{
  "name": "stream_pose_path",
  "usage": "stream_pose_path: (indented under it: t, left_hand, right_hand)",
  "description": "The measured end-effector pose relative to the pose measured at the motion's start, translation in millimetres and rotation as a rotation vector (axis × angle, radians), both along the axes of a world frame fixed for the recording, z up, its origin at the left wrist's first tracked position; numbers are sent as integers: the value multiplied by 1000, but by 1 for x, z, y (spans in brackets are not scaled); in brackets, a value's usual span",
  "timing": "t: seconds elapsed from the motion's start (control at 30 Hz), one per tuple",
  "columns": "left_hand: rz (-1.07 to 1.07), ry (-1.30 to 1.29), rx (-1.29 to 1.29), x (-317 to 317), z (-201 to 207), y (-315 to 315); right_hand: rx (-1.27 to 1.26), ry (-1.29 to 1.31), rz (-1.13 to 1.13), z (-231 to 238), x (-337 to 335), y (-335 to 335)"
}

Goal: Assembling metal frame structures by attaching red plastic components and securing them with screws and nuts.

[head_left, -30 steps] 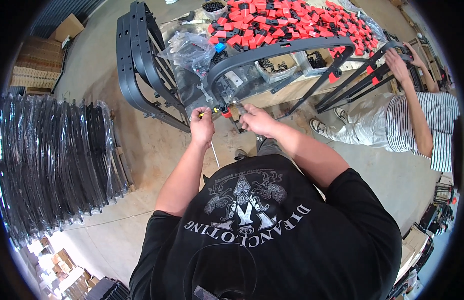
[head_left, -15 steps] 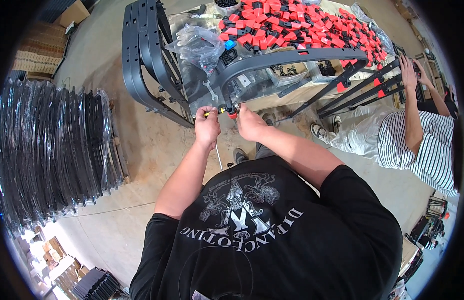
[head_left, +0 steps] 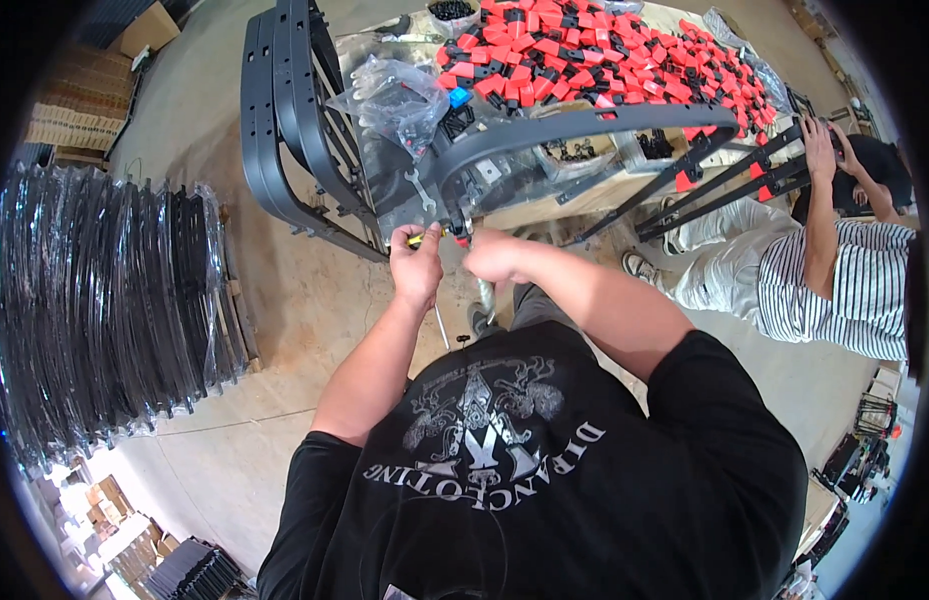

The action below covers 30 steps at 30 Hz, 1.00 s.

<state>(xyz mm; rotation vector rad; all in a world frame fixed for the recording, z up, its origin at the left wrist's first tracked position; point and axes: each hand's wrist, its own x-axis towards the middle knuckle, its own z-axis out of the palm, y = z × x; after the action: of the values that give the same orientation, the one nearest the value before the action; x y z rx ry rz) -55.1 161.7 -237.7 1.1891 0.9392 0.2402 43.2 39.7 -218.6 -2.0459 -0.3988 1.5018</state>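
Observation:
My left hand (head_left: pixel 417 268) is closed around a tool with a yellow-and-black handle (head_left: pixel 425 239). A thin metal rod (head_left: pixel 442 325) shows below that hand; whether it belongs to the same tool I cannot tell. My right hand (head_left: pixel 495 257) is closed just beside the near end of a curved black metal frame (head_left: pixel 585 125), where a small red part (head_left: pixel 463 241) shows. Under the right fist hangs a slim silvery tool (head_left: pixel 487 296), partly hidden and blurred. An open-end wrench (head_left: pixel 420 188) lies on the table ahead of my left hand.
Red-and-black plastic parts (head_left: pixel 595 55) heap over the table's far side. A clear plastic bag (head_left: pixel 400 100) and a box of small black hardware (head_left: pixel 575 150) lie nearer. More black frames (head_left: pixel 275 130) stand left. A co-worker in a striped shirt (head_left: pixel 830 280) handles frames at right.
My right hand has drawn back slightly toward me from the frame end, and the silvery tool now shows beneath it. My left hand has shifted a little toward me, still gripping its tool.

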Motion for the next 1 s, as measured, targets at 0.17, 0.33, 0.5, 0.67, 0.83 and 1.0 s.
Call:
stream_pose_path:
  t: [0.17,0.33,0.5,0.67,0.83,1.0]
  left_hand:
    - [-28,-42,-8,8,0,-1]
    - [-13,5,-8,5,-3,5]
    - [-3,-15,-53,10,5,-3]
    - [-10,-24,-83,0,1,3]
    - [-21,-13,-22,7,2,-1]
    - [-9,-12,-42,3,6,-2]
  right_hand:
    - [140,2,-137,-5,5,-17]
    - [72,446,-218,36,9,-5]
    - [34,-321,149,-4,2,-12]
    - [114,600,-405,49,19,-7]
    - [3,-630,34,-31,-11,-13]
    - [123,575,-441,44,14,-10]
